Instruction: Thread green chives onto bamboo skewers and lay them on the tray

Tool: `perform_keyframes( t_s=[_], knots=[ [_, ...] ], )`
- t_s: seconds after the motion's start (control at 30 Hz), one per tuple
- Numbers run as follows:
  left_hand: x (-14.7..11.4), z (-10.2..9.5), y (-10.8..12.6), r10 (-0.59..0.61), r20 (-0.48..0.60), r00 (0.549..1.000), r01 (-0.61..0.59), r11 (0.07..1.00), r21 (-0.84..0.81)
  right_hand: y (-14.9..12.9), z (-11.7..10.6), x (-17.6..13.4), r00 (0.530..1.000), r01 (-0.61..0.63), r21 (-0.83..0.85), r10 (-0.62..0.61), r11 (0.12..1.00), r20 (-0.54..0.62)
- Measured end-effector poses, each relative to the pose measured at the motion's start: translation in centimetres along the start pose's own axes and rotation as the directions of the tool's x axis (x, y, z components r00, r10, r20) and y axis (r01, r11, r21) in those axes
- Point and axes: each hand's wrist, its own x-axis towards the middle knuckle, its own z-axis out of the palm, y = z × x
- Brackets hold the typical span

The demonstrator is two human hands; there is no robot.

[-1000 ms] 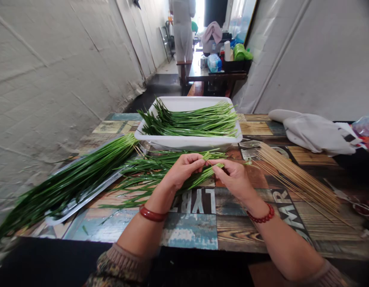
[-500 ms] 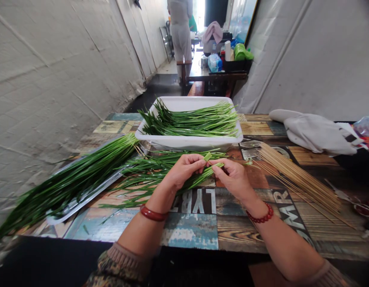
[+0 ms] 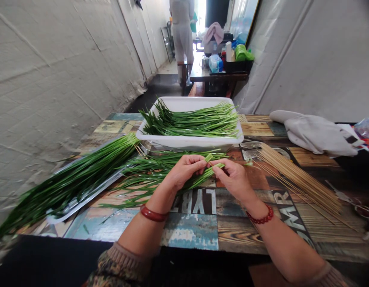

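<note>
Left of frame, a shallow tray (image 3: 54,219) bears bundled greens (image 3: 79,177). At centre lie loose green stalks (image 3: 142,170), probably light, bendy, slippery, best held by their pale ends; the left hand (image 3: 184,169) pinches some. Above, a white tub (image 3: 190,141) holds more greens (image 3: 193,121). Right of centre, the right hand (image 3: 232,173) pinches others.

light: far opening (image 3: 200,14) blown out | room: soft, even | glare: surface (image 3: 112,225), tray (image 3: 62,217) | shadow: black below near edge | distortion: walls (image 3: 53,75) stretched sideways | blur: scissors (image 3: 340,194), far person (image 3: 182,38) hazy | hands (image 3: 184,170) (image 3: 234,179): fairly sharp
</note>
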Motion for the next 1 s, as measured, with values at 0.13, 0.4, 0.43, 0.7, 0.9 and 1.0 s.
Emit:
perform_keyframes(
  t_s=[0.13, 0.4, 0.43, 0.7, 0.9, 1.0],
  knots=[
    [0.0, 0.0, 0.0, -0.003, 0.010, 1.000, 0.003, 1.000, 0.001, 0.2, 0.1, 0.0, 1.000, 0.014, -0.032, -0.015, 0.999, -0.009],
    [-0.1, -0.1, 0.1, -0.015, 0.030, 0.999, 0.014, 0.999, 0.035, 0.2, -0.1, 0.0, 1.000, 0.019, -0.057, -0.019, 0.998, 0.011],
    [-0.1, -0.1, 0.1, -0.016, 0.036, 0.999, 0.014, 0.999, 0.037, 0.2, -0.1, 0.0, 1.000, 0.020, -0.060, -0.019, 0.998, 0.014],
    [-0.2, 0.2, 0.1, -0.034, 0.016, 0.999, 0.033, 0.999, 0.015, 0.4, -0.2, -0.1, 1.000, 0.017, -0.071, -0.016, 0.997, 0.009],
    [-0.4, 0.8, 0.4, 0.031, -0.103, 0.994, -0.038, 0.997, -0.065, 0.5, 0.0, 0.0, 1.000, -0.007, -0.024, 0.007, 1.000, 0.000],
    [-0.3, 0.8, 0.4, 0.051, -0.106, 0.993, -0.057, 0.997, -0.053, 0.5, 0.0, 0.1, 1.000, -0.006, -0.021, 0.006, 1.000, -0.006]
  ],
)
